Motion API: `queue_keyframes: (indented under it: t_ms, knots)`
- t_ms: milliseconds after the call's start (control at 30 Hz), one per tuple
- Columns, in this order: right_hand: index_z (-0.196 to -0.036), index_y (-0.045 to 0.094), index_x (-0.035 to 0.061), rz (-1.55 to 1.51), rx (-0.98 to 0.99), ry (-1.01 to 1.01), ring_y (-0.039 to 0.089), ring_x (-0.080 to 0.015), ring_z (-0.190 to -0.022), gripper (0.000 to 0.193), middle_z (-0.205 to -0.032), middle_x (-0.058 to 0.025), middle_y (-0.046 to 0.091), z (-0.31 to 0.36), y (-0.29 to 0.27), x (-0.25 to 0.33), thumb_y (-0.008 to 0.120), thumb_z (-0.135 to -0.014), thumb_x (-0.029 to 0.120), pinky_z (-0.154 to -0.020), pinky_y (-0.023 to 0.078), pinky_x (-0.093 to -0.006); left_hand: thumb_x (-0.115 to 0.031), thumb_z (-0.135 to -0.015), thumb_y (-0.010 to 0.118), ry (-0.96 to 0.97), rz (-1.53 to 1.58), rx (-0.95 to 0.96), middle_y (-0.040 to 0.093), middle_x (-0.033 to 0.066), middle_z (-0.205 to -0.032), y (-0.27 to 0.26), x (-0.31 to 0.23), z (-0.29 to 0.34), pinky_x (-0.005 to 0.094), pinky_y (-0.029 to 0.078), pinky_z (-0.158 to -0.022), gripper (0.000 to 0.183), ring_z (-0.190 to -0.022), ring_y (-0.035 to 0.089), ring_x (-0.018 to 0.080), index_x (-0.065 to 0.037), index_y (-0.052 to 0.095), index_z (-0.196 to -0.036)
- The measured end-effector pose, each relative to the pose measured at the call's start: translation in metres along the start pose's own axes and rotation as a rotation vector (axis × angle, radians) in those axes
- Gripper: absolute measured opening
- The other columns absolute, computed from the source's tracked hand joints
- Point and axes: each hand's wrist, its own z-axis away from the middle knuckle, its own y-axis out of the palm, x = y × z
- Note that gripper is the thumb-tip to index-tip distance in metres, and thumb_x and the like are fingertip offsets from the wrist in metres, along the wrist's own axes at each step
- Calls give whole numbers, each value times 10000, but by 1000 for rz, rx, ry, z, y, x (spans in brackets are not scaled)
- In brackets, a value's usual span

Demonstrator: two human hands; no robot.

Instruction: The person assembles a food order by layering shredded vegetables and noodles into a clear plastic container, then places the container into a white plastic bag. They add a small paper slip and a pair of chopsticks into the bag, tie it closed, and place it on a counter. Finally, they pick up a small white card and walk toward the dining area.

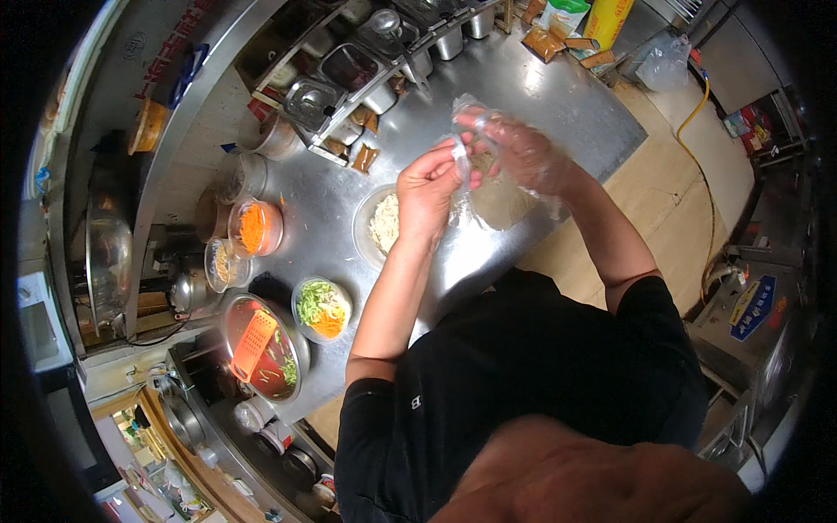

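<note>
from the head view, over the steel counter [558,105], the bare left hand [427,187] pinched the cuff of a thin clear plastic glove [488,131], fingers closed on it, while the right hand [523,152] sat inside, fingers half curled, gripping nothing else i could tell. best to tug evenly so the film wouldn't tear. the glove looked crinkled, glossy, see-through, just above a bowl of pale shreds [382,225].

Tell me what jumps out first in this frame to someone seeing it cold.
Mid-frame, over the steel counter, the right hand in a clear plastic glove meets the bare left hand, which pinches the film. At left sit bright spots: a bowl of shredded carrot, a bowl of green and orange shreds and an orange grater in a metal pan.
</note>
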Motion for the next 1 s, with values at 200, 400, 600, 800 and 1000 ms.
queue_keyframes:
  t_ms: [200,400,600,800,1000]
  knots:
    - [-1250,551,92,365,194,-190,586,-121,-900,399,-1103,-89,622,-27,-5,-21,618,-856,79,-710,507,-269,75,-770,659,-39,-212,-19,668,76,-812,3,7,-10,228,494,-649,175,-667,618,119,-8,627,-921]
    - [-787,628,63,425,-219,313,514,-139,-643,252,-711,-44,580,32,-86,-45,623,-859,304,-604,425,-295,24,-718,653,-117,-516,-350,580,-2,-679,-79,48,-60,184,399,-543,124,-585,502,66,-54,574,-772]
    - [-687,583,54,247,-459,549,416,-101,-555,276,-597,8,477,115,-91,-125,570,-885,247,-524,330,-275,-69,-694,695,-317,-780,-533,573,13,-667,-130,102,-85,239,389,-502,114,-549,485,97,-43,595,-740]
    - [-893,638,-2,-346,-356,-121,565,-182,-693,185,-814,-90,596,104,-91,-105,619,-855,178,-694,488,-300,14,-819,526,-469,-75,-180,511,59,-598,-95,39,-67,306,497,-656,39,-584,565,181,-7,539,-788]
    - [-1278,496,13,-83,-4,-221,616,-209,-919,371,-1258,-147,556,42,-48,-62,516,-910,51,-817,511,-325,-2,-860,536,-370,49,360,564,182,-1240,-10,21,-12,399,467,-912,261,-1165,530,294,-16,655,-1092]
